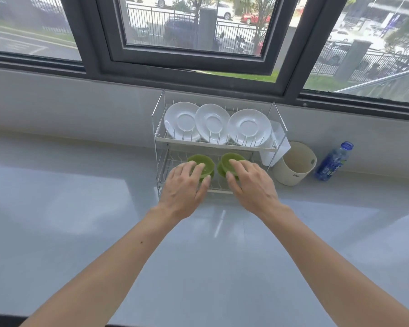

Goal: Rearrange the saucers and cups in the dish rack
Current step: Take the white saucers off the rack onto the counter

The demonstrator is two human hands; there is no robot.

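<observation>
Left hand [187,186] curls over the left cup [204,164], thumb at its near side, by the front edge of the dish rack [155,134] lower shelf. Past a narrow gap, right hand [254,185] grips the right cup [233,158] likewise. Three saucers [213,122] stand close overhead.

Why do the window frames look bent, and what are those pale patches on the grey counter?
Head view: the wide-angle lens bows the dark window frame; daylight through the glass leaves pale glare patches and a bright streak on the glossy grey countertop.
</observation>
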